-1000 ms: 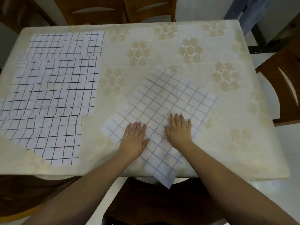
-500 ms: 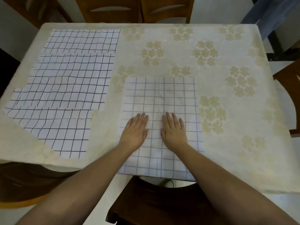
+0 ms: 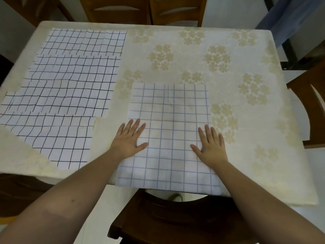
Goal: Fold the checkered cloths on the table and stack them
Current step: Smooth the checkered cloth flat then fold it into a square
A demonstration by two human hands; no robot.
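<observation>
Nearest the viewer, a dark wooden chair (image 3: 158, 217) stands under the near edge of the table (image 3: 263, 173), which wears a cream cloth with a floral print. The blue-checked cloth (image 3: 168, 134) serves as landmark: it lies flat and square to the table edge, its near hem hanging slightly over that edge above the chair.

The left hand (image 3: 129, 140) rests palm down on the left border of this cloth, fingers straight and slightly spread, gripping nothing. The right hand (image 3: 210, 147) lies likewise on the right border, fingers extended and flat, its outer fingers reaching the cloth's right edge. The two hands are well apart, one at each side.

To the left of the landmark, and extending beyond it toward the far edge, several black-checked cloths (image 3: 70, 88) lie unfolded in overlapping rows. Beyond the table's far edge, further chair backs (image 3: 140, 9) show.

Step in hand, as judged: smoothing and squaring the blue-checked cloth before its first fold. The next move probably calls for pinching two corners on one edge and carrying that edge onto the opposite one, matching the grid lines so the fold falls straight. No stack is yet visible.
</observation>
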